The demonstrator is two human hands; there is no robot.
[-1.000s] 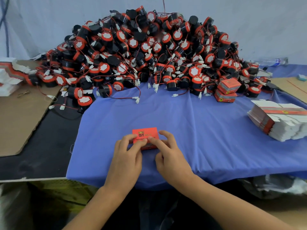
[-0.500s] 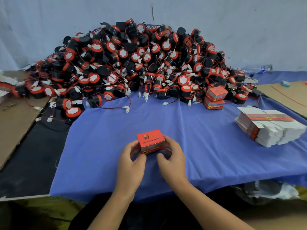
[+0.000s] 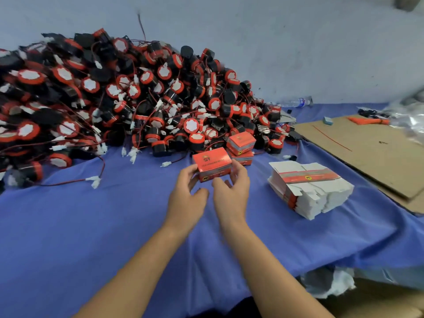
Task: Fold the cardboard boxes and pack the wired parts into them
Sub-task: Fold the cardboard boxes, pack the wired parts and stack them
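Observation:
A closed red cardboard box point(image 3: 212, 162) is held a little above the blue cloth point(image 3: 91, 226), close to two more closed red boxes point(image 3: 241, 142) stacked at the foot of the pile. My left hand point(image 3: 187, 196) grips its left end with fingers and thumb. My right hand point(image 3: 231, 191) holds its right end with curled fingers. A big heap of black and red wired parts point(image 3: 128, 97) fills the back left. A stack of flat unfolded boxes point(image 3: 309, 189) lies to the right of my hands.
Brown cardboard sheet point(image 3: 371, 152) lies at the right, with an orange tool point(image 3: 367, 121) and crumpled plastic beyond it. A plastic bottle point(image 3: 296, 102) lies by the wall. Loose white connectors on red wires trail onto the cloth at left.
Both hands lifted the closed red box from the near cloth and carried it forward and right, up to the two stacked boxes. My view turned right.

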